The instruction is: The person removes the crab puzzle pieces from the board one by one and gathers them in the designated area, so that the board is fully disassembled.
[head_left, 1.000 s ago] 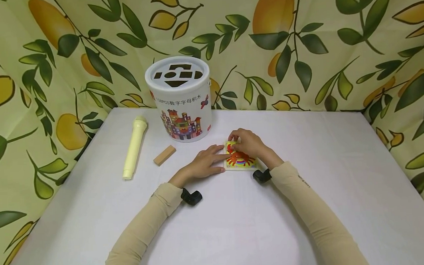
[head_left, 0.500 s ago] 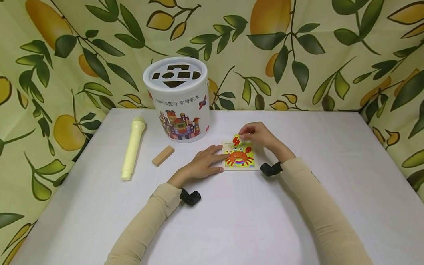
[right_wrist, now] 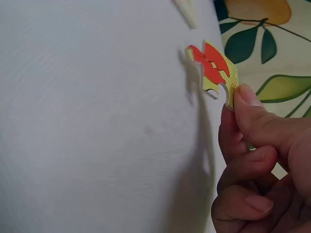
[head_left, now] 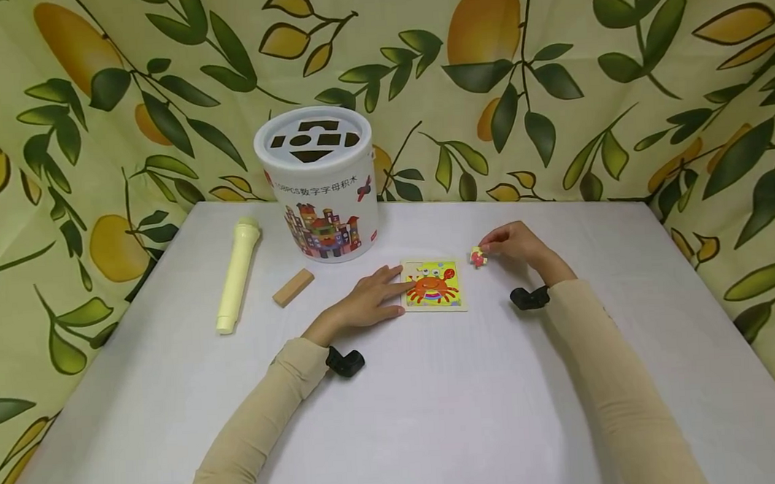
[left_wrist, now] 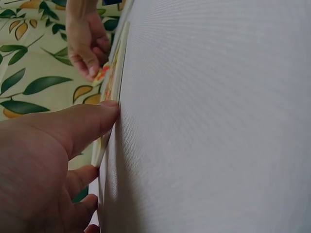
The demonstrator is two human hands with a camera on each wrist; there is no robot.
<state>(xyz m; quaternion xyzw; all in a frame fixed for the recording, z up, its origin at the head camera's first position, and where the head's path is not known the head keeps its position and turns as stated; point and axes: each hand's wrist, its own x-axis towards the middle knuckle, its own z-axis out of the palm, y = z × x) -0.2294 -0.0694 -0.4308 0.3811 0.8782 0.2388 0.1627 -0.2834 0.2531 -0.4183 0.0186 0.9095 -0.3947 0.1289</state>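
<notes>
A square crab puzzle lies flat on the white table, its upper left corner bare where a piece is out. My left hand rests at the board's left side, fingers spread, the index finger reaching over the picture. The left wrist view shows its thumb against the board's edge. To the right of the board, my right hand pinches a puzzle piece, yellow with a red claw, between thumb and index finger. In the right wrist view the piece is held tilted over the tabletop, its shadow beside it.
A white block bucket with shaped holes in its lid stands behind the left hand. Left of it lie a small wooden block and a pale yellow microphone-shaped toy. A curtain with a fruit and leaf print hangs along the back and sides.
My right hand has lifted the claw piece out of the board's upper left and carried it right, past the board's edge. The left hand stays on the board.
</notes>
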